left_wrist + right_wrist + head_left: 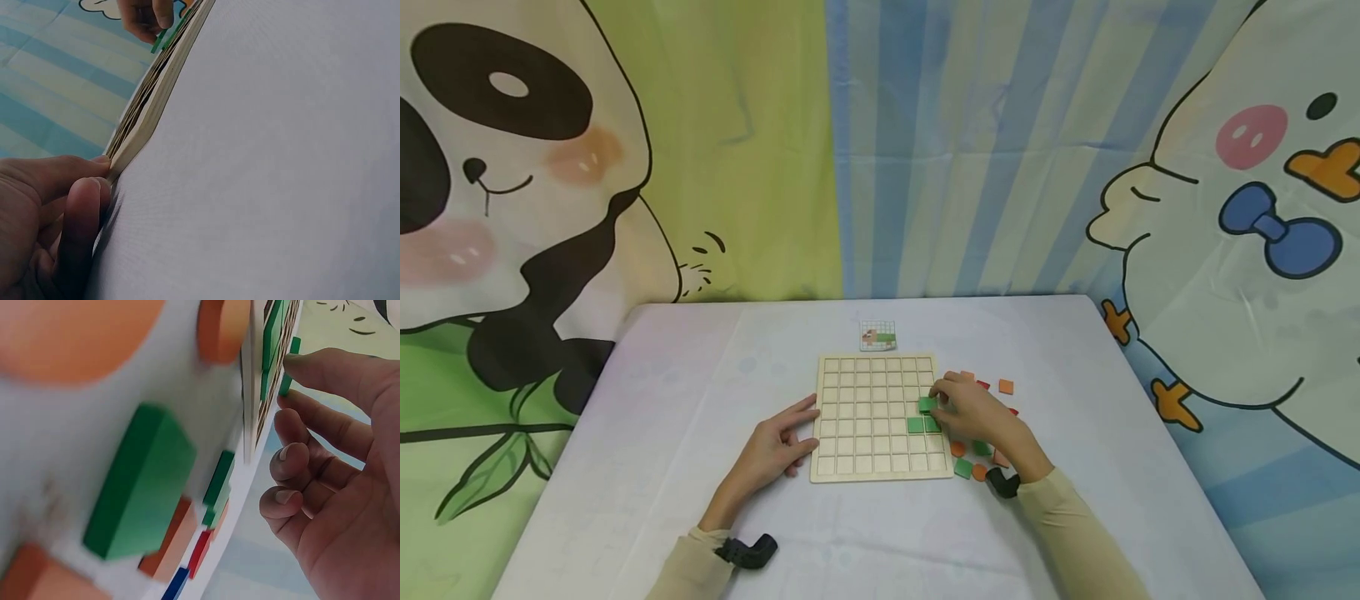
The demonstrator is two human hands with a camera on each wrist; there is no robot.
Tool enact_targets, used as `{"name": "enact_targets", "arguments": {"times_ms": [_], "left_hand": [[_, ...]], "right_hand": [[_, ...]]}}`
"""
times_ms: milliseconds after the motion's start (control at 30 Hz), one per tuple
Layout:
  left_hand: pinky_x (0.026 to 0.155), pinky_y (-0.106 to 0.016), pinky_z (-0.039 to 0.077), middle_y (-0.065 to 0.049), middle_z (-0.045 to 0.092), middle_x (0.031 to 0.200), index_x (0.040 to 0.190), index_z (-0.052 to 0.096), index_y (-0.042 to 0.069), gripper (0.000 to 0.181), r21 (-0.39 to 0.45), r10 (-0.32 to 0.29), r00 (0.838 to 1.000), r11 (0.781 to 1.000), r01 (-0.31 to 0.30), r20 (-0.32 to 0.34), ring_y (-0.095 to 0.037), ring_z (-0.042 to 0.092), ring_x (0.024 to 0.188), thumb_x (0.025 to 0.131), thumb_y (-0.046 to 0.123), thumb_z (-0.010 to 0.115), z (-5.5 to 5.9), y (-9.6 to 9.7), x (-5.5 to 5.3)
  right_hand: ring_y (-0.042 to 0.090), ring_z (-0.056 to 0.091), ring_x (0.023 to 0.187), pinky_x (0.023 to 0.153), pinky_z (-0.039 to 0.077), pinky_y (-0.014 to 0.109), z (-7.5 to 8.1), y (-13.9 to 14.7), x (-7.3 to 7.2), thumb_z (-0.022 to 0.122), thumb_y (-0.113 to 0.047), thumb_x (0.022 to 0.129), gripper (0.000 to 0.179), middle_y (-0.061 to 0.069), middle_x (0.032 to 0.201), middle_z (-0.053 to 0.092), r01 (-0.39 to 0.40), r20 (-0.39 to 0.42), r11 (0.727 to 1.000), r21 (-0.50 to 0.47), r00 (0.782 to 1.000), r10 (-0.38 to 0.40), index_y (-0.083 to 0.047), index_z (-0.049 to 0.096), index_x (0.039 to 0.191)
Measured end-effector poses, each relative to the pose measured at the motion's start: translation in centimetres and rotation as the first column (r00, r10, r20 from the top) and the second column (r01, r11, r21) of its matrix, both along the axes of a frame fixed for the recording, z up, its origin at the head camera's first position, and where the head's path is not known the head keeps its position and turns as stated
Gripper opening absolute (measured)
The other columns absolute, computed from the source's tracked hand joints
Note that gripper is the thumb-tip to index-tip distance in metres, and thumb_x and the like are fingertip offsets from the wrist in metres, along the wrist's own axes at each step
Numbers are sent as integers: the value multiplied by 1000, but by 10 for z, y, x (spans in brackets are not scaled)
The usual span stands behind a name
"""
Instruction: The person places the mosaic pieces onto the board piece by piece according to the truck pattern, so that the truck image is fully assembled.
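Observation:
A pale wooden grid board point(872, 417) lies flat on the white-covered table. My right hand point(981, 417) is over the board's right side. Between its thumb and index finger it pinches a green square tile point(292, 365), which is tilted above the grid in the right wrist view; the other fingers are curled. Two green tiles point(915, 425) sit side by side in cells just below, at the right. At the board's left edge, my left hand point(766, 452) rests its spread thumb and fingertips against the rim, and these also touch the rim in the left wrist view.
Loose pieces lie right of the board: an orange square point(1006, 387), orange round pieces point(958, 449), a green tile point(963, 468), a red piece point(200, 553) and a blue one point(175, 585). A small picture card point(877, 335) lies behind the board.

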State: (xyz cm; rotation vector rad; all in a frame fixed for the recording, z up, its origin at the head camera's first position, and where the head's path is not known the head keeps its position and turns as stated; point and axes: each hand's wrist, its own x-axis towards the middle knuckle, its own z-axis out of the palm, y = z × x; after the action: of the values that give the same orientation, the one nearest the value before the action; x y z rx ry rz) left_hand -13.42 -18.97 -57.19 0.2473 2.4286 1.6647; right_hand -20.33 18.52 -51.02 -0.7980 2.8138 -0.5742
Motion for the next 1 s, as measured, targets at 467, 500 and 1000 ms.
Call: {"name": "enact_targets", "arguments": {"times_ms": [467,500,1000], "left_hand": [[46,-33,57,7,45,168,149,62,11,56,-6,14,1000,1000,-14,13,-13,60,52,95,10,79,1,1,1],[46,-33,57,7,45,168,149,62,11,56,-6,14,1000,1000,-14,14,-13,60,52,95,11,79,1,1,1],[46,-32,56,5,46,168,149,62,11,56,-2,16,1000,1000,-16,8,-14,60,50,95,11,79,0,1,0]], "right_hand": [[11,53,79,71,49,26,-2,-23,1,78,-24,98,23,-2,101,62,36,57,998,54,998,-39,-12,74,117],[11,53,79,71,49,26,-1,-23,1,78,-24,98,23,-2,101,62,37,63,998,54,997,-41,-12,74,117],[11,54,83,73,51,26,1,-22,0,77,-28,99,25,1,103,63,5,46,998,55,999,-8,-12,73,119]]}}
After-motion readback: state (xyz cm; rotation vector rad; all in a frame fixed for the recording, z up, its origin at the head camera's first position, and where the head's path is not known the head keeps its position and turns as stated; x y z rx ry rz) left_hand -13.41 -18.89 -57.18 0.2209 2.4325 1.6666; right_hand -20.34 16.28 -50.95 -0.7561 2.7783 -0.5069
